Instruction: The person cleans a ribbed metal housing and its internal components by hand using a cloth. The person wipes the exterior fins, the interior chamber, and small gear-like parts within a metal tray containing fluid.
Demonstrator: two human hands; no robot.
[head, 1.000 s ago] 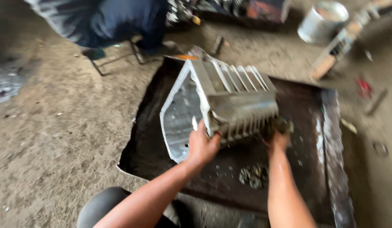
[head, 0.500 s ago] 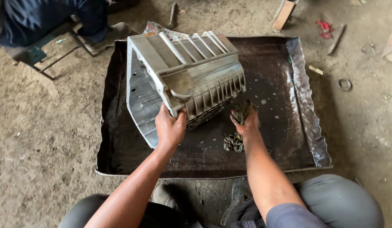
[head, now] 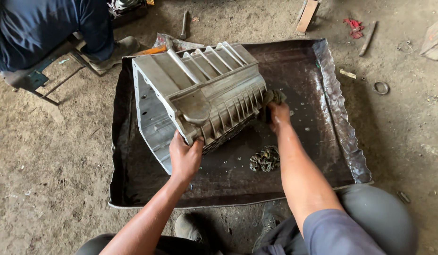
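A large ribbed aluminium engine casing (head: 205,92) stands tilted on its side in a dark, oily metal tray (head: 337,118) on the ground. My left hand (head: 185,155) grips the casing's near lower corner and steadies it. My right hand (head: 278,112) presses a dirty rag (head: 272,97) against the casing's finned right end. A second crumpled rag (head: 265,158) lies on the tray floor between my forearms.
Another person in dark blue sits on a metal-framed stool (head: 35,78) at the top left. A wood block (head: 307,10), a red scrap (head: 353,26), a metal rod (head: 368,38) and a ring (head: 381,88) lie on the dirt floor beyond the tray.
My right hand has moved up from the tray floor and now presses the rag against the casing's right end. My left hand keeps its grip on the corner. The view has steadied.
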